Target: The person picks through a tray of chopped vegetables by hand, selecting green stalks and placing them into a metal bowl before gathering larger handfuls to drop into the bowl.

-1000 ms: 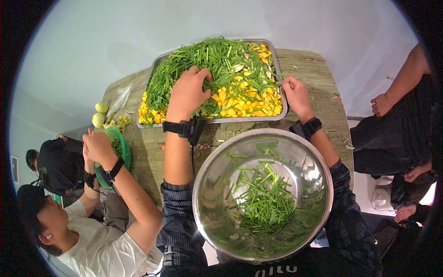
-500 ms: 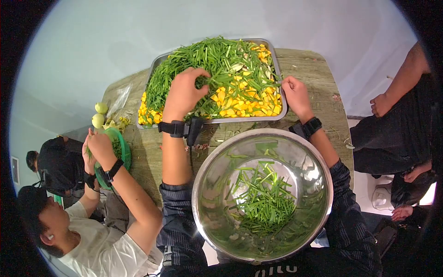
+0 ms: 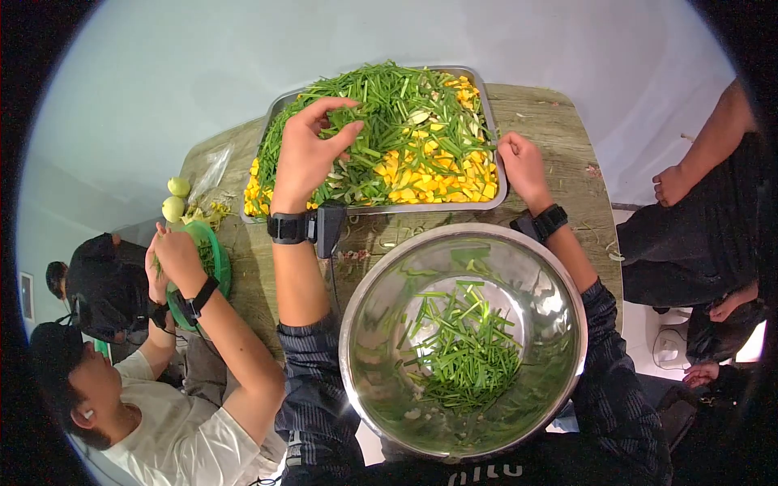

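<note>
A large metal tray [image 3: 374, 212] on the table holds a heap of cut green chives [image 3: 389, 93] and diced yellow pieces [image 3: 442, 182]. Over the left half of the heap is my left hand [image 3: 306, 158], its fingers and thumb curled around a loose bunch of cut chives. The palm side is partly hidden. My right hand [image 3: 523, 168] is closed at the tray's right rim and appears to grip it. Nearer to me, a wide steel bowl [image 3: 377, 364] has a smaller pile of cut chives [image 3: 470, 356] at its bottom.
At left, a person in a white shirt [image 3: 174, 437] works with both hands over a green basket [image 3: 220, 251]. Two pale green round vegetables [image 3: 173, 208] and a clear plastic bag [image 3: 212, 172] are near the table's left edge. Other people stand at right.
My left hand has shifted slightly left, with the chives between its fingers. My right hand stays at the tray's rim.
</note>
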`<control>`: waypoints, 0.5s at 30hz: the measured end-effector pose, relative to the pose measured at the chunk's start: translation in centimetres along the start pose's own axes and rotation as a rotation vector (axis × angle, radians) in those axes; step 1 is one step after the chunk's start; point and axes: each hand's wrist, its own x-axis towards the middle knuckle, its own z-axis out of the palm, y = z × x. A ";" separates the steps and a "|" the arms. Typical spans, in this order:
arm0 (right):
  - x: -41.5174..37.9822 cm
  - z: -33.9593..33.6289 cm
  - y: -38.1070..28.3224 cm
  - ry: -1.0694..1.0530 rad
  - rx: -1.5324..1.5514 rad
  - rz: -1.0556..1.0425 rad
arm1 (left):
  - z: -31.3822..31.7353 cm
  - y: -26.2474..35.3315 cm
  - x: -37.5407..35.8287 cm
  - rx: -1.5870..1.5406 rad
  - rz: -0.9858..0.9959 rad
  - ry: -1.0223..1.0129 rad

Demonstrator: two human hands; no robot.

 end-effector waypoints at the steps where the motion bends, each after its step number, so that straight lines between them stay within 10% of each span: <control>1: 0.0 0.0 0.0 -0.003 0.007 -0.001 | 0.0 0.6 -0.1 -0.054 0.019 -0.004; 5: -0.2 -0.3 -0.6 -0.006 0.002 -0.002 | -0.7 6.0 -2.5 -0.194 0.094 -0.031; 9: -0.2 -0.3 -0.6 -0.001 -0.014 -0.008 | -1.8 8.5 -3.4 -0.268 0.678 -0.467; 11: -0.1 -0.2 -0.4 -0.008 -0.003 -0.001 | -1.0 9.6 -3.4 -0.386 0.720 -0.891; 15: -0.1 -0.2 -0.3 -0.006 -0.016 -0.021 | -0.6 9.0 -4.0 -0.370 0.365 -0.925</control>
